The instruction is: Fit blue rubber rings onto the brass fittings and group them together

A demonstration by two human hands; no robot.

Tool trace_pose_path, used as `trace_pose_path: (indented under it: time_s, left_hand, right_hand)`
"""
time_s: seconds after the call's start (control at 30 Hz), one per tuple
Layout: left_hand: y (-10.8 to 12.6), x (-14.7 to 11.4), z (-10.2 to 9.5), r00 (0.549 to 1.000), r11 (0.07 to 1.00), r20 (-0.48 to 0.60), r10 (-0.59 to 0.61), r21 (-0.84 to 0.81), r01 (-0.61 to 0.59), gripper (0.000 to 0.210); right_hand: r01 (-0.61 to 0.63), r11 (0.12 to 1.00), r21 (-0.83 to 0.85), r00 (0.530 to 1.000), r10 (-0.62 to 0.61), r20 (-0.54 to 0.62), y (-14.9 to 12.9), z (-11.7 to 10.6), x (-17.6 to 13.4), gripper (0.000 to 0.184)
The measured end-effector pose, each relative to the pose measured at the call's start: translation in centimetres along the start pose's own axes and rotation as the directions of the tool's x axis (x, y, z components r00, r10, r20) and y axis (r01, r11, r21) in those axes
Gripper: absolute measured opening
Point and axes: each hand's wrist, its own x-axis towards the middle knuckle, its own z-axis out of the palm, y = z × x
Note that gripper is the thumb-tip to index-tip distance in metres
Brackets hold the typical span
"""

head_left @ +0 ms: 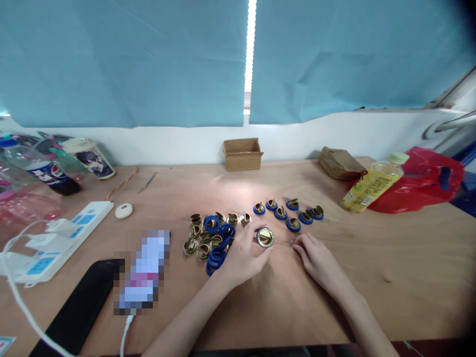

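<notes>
My left hand (246, 255) is closed around the edge of a round brass-coloured fitting (265, 238) with a blue rim, its face turned up toward me. To its right my right hand (316, 259) rests low over the table, thumb and fingers pinched together. At those fingertips is something thin and shiny, too small to make out. Beside my left hand lie several brass fittings without rims (191, 246) and a pile of blue rings (216, 259). Beyond both hands stand several brass fittings with blue rims (293, 224), their half-round flaps raised.
A small open cardboard box (242, 161) stands by the wall. On the right are a brown paper package (339, 163), a yellow drink bottle (374, 184) and a red plastic bag (420, 181). A phone (145, 270), power strip (61, 240) and cola bottle (48, 173) occupy the left.
</notes>
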Motion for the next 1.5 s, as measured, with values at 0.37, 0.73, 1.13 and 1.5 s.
trace_pose_path:
  time_s: [0.37,0.73,1.13,1.5]
  left_hand:
    - [0.0,0.0,0.0,1.000,1.000,-0.008,0.004,-0.011,-0.004,0.046]
    - [-0.3,0.3,0.0,0.991,0.987,-0.100,-0.091,-0.145,0.076,0.050]
    - [-0.9,0.7,-0.4,0.950,0.957,-0.227,-0.213,-0.243,0.157,0.057]
    - [-0.8,0.3,0.0,0.977,0.996,-0.194,-0.086,0.007,0.089,0.042]
  right_hand:
    - [0.014,0.989,0.147,0.994,0.003,-0.111,-1.1,-1.4,-0.1,0.016]
    - [0.024,0.929,0.368,1.000,-0.017,-0.021,-2.8,-3.1,0.6,0.027]
    - [0.204,0.876,0.437,0.979,-0.182,-0.093,-6.4,-5.3,7.3,0.025]
    - [-0.429,0.012,0.903,0.903,0.023,0.429,-7.2,-0.6,5.7,0.033]
